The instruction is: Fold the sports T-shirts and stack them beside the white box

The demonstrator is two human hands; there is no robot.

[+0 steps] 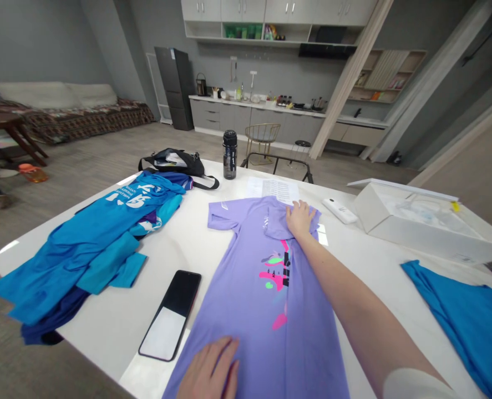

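Note:
A purple T-shirt [249,299] with a pink, green and black print lies lengthwise on the white table [171,238]. One sleeve points left; the right side is folded inward over the chest. My right hand [299,218] rests on the folded part near the collar, fingers spread and pressed down. Low in the view, my left hand [212,370] lies on the shirt's lower left part, fingers stretched out and partly cut off by the frame. Left of the shirt lies a black phone [171,316] with a half-white screen.
Blue shirts [91,233] are heaped at the left, with a black bag [175,162] behind. A dark bottle [229,155], printed papers [274,189], a white device [339,210] and an open white box [416,221] stand around. Another blue garment [466,316] lies right.

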